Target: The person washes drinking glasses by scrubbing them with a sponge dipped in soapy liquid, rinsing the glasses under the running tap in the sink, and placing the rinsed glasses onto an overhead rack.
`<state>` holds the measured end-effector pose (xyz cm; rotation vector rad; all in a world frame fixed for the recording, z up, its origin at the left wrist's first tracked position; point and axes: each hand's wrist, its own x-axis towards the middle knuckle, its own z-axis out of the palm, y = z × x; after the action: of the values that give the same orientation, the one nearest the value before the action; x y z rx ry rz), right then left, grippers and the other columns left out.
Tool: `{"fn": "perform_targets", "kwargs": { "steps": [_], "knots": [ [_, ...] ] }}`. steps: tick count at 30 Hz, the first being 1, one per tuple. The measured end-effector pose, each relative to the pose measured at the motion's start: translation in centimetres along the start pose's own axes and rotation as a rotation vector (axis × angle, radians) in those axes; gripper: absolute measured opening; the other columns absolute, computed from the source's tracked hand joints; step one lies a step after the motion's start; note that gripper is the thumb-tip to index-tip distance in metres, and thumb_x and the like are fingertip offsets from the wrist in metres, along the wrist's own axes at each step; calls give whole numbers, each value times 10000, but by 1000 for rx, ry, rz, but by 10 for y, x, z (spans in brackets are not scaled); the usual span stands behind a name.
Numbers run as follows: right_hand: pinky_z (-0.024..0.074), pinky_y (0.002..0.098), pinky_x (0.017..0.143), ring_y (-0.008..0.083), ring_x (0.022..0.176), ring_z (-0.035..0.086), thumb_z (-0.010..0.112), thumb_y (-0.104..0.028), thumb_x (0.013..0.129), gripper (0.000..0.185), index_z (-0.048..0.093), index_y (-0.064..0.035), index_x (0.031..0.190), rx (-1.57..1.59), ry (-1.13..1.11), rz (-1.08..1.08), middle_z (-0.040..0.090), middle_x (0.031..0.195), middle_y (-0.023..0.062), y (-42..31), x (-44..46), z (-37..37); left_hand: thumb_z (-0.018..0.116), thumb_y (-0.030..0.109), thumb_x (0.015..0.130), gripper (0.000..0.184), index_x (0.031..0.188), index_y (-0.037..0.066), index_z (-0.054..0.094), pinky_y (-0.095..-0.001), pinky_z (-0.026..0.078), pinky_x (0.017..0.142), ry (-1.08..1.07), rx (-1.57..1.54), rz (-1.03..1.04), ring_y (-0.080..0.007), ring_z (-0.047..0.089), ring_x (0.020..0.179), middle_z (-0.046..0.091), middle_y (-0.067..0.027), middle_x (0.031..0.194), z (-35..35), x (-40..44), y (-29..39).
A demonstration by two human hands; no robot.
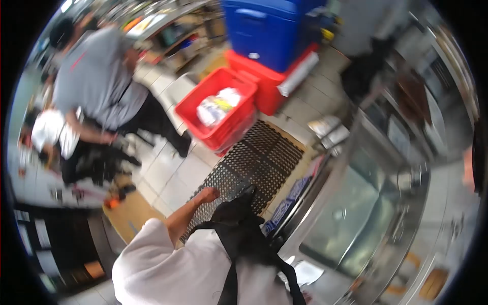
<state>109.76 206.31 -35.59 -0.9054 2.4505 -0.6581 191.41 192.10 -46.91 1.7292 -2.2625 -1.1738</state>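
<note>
My left hand [209,194] hangs in front of my white shirt and black apron [236,223], above the perforated black floor mat. Its fingers look curled in, and nothing shows in them, though the picture is blurred. Of my right hand [306,298], only a small patch of skin appears at the bottom edge, beside the apron. Its fingers are hidden. A white plate-like object [307,273] lies near it on the metal counter next to the sink [325,239].
A red crate [185,113] holding white packets stands ahead on the tiled floor. Behind it, a blue cooler [262,30] rests on a red container [267,96]. The black mat [269,152] runs beside the sink. Two people [96,76] bend over at the left.
</note>
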Motion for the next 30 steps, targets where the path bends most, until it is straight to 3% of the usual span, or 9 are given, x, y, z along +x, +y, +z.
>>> {"fn": "perform_targets", "kwargs": {
  "steps": [2, 5, 9, 11, 14, 16, 22, 26, 30],
  "knots": [
    [470, 328, 642, 148, 681, 527, 515, -205, 905, 168, 595, -57, 920, -53, -39, -153, 572, 770, 60, -78, 43, 14, 500, 252, 820, 270, 840, 54, 681, -450, 517, 767, -18, 25, -80, -374, 639, 895, 665, -199, 914, 9, -24, -15],
    [471, 327, 652, 148, 693, 528, 511, -198, 908, 169, 595, -54, 931, -94, -50, -307, 574, 782, 63, -156, 73, 34, 490, 263, 793, 308, 891, 68, 708, -474, 520, 786, -123, 29, -444, -381, 642, 901, 663, -220, 940, 18, -63, -42],
    [471, 327, 665, 148, 708, 529, 505, -189, 911, 170, 595, -49, 946, -78, 10, -420, 576, 799, 67, -183, 87, 48, 491, 290, 780, 349, 936, 69, 711, -467, 521, 798, -118, 9, -662, -375, 647, 909, 671, -210, 955, 34, -124, -72],
    [471, 326, 671, 149, 716, 530, 503, -185, 913, 171, 595, -47, 953, -57, 44, -463, 577, 807, 68, -186, 90, 58, 514, 320, 762, 367, 940, 67, 711, -454, 522, 814, -314, -143, -717, -362, 651, 925, 676, -203, 964, 28, -153, -75],
    [471, 326, 681, 149, 728, 531, 499, -178, 915, 173, 595, -44, 965, -9, 101, -518, 579, 819, 71, -191, 86, 74, 537, 336, 751, 365, 930, 70, 713, -437, 531, 797, -158, -282, -873, -353, 660, 900, 684, -192, 934, 33, -160, -78],
    [472, 325, 687, 149, 736, 532, 496, -174, 917, 175, 595, -41, 972, 36, 146, -550, 580, 827, 73, -192, 83, 86, 534, 342, 770, 355, 936, 87, 716, -425, 542, 764, -100, -140, -672, -350, 670, 855, 692, -174, 909, 44, -153, -89],
    [472, 324, 706, 149, 759, 535, 487, -161, 921, 182, 595, -35, 995, 168, 308, -595, 583, 852, 79, -153, 49, 110, 523, 328, 779, 361, 947, 71, 713, -458, 505, 847, -99, -106, -573, -372, 633, 970, 661, -206, 1018, 24, -110, -76],
    [473, 323, 719, 149, 775, 536, 482, -152, 924, 187, 595, -30, 1010, 255, 445, -608, 585, 868, 82, -98, 10, 108, 509, 311, 788, 354, 913, 45, 707, -465, 510, 816, -76, 7, -471, -379, 636, 943, 663, -206, 1003, 5, -78, -69],
    [473, 322, 732, 149, 790, 538, 476, -143, 928, 194, 595, -26, 1025, 240, 746, -450, 587, 885, 86, 54, -160, 41, 501, 304, 811, 339, 904, 48, 703, -466, 516, 776, -110, 66, -363, -370, 647, 888, 672, -197, 960, 5, -45, -68]
  ]
}}
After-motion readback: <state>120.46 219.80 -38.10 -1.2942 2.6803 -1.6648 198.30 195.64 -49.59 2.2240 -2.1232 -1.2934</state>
